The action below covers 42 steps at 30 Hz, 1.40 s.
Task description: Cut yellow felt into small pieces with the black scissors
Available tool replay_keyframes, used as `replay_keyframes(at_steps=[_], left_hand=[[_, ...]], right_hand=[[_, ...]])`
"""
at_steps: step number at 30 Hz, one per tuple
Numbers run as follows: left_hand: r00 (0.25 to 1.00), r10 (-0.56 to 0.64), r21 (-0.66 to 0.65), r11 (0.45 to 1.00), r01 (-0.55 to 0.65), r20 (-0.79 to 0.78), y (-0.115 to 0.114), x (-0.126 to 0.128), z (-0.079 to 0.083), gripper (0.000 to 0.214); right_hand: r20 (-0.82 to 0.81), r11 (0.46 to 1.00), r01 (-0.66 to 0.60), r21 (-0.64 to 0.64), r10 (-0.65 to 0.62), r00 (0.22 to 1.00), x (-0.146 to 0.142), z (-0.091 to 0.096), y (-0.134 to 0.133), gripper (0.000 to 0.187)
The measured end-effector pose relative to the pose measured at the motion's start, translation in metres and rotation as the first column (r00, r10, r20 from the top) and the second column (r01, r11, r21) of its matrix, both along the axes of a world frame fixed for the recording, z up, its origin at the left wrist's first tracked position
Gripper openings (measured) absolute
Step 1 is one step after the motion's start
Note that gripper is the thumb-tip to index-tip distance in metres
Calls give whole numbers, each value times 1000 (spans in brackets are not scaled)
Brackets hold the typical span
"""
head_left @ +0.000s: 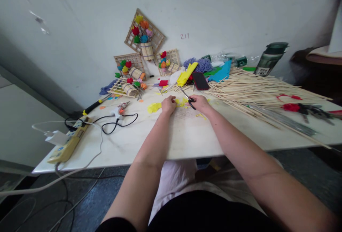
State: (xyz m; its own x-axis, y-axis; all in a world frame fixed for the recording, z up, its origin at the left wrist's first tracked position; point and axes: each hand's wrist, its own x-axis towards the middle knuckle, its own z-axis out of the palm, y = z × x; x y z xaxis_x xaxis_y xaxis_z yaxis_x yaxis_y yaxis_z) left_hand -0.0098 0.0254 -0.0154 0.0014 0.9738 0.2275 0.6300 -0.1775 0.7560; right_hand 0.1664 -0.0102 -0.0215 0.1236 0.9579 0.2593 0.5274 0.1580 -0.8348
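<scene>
My right hand [201,103] is closed on the black handles of a pair of scissors [184,92], whose blades point away and to the left. My left hand [169,105] rests low over the tabletop with its fingers curled; a bit of yellow shows at the fingertips, but what they grip is hidden. Just left of it lies a crumpled yellow piece [154,108], thin like paper or cloth. Small yellow scraps [182,102] are scattered between the two hands. Behind the scissors, a folded yellow sheet [187,74] leans over other coloured material.
Stick lattices with coloured flowers [144,34] stand against the wall. To the right lie many thin wooden sticks [251,88], a phone [201,81], pliers [315,110] and a dark bottle [271,59]. A glue gun [117,112] and power strip [71,141] with cables occupy the left.
</scene>
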Motion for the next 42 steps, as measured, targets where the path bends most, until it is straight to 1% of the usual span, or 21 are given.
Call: replay_keyframes(at_steps=[2,4,5,6,8,9,10,12,14,16,19,21,23,26,28,30,32,34,36,39,42], left_hand=[[991,-9,-11,1000,11,137,2,0,-2,34],[948,-37,-22,999,47,317,3,0,-3,34],[905,-62,-18,997,76,421,3,1,-3,34],[846,-94,-4,994,113,525,2,2,-3,35],[700,-175,51,980,195,693,0,4,-2,36],[629,-217,84,968,235,746,-1,5,-2,37],[570,-255,114,956,271,781,-3,6,-1,39],[486,-310,152,929,338,817,-7,9,1,41],[435,-342,167,905,392,833,-11,13,4,44],[410,-370,177,882,436,834,-15,16,5,45],[406,-403,185,859,477,821,-20,20,7,46],[414,-404,177,856,486,816,-22,22,7,47],[427,-388,155,861,485,817,-23,22,8,49],[452,-313,78,882,465,836,-24,21,10,48],[469,-251,9,888,460,847,-24,18,13,45],[501,-224,-51,878,477,836,-24,16,15,44],[557,-224,-101,864,493,800,-25,13,17,39],[621,-234,-142,858,494,748,-25,10,17,30],[666,-253,-161,854,494,702,-24,8,15,24],[685,-293,-162,841,517,667,-25,4,15,22],[683,-287,-187,827,531,671,-28,3,17,22]], right_hand=[[-108,999,-16,-28,13,994,-2,2,-2,33],[-258,996,-33,-81,11,966,-5,7,-7,27],[-335,993,-35,-112,-4,942,-7,10,-9,24],[-396,990,-46,-135,-12,918,-8,14,-12,22],[-495,985,-82,-154,-5,869,-9,20,-17,22],[-532,982,-106,-157,6,847,-10,23,-19,23],[-565,978,-129,-162,15,825,-10,25,-21,23],[-615,969,-172,-176,28,788,-10,26,-22,22],[-661,961,-209,-178,41,749,-11,26,-22,21],[-716,961,-236,-145,63,695,-12,25,-21,24],[-780,976,-194,-96,47,625,-11,24,-19,35],[-784,986,-140,-94,13,620,-11,25,-19,38],[-753,990,-95,-102,-15,658,-11,26,-18,38],[-659,994,-66,-88,-9,752,-11,27,-18,36],[-599,993,-95,-76,30,800,-11,27,-19,34],[-555,987,-136,-82,68,829,-12,28,-21,33],[-522,982,-167,-89,97,847,-12,28,-22,33],[-497,979,-185,-83,120,859,-12,29,-24,33],[-478,978,-193,-76,135,868,-11,29,-24,33],[-462,982,-173,-71,121,878,-11,28,-22,34],[-467,986,-154,-66,106,878,-10,27,-21,33]])
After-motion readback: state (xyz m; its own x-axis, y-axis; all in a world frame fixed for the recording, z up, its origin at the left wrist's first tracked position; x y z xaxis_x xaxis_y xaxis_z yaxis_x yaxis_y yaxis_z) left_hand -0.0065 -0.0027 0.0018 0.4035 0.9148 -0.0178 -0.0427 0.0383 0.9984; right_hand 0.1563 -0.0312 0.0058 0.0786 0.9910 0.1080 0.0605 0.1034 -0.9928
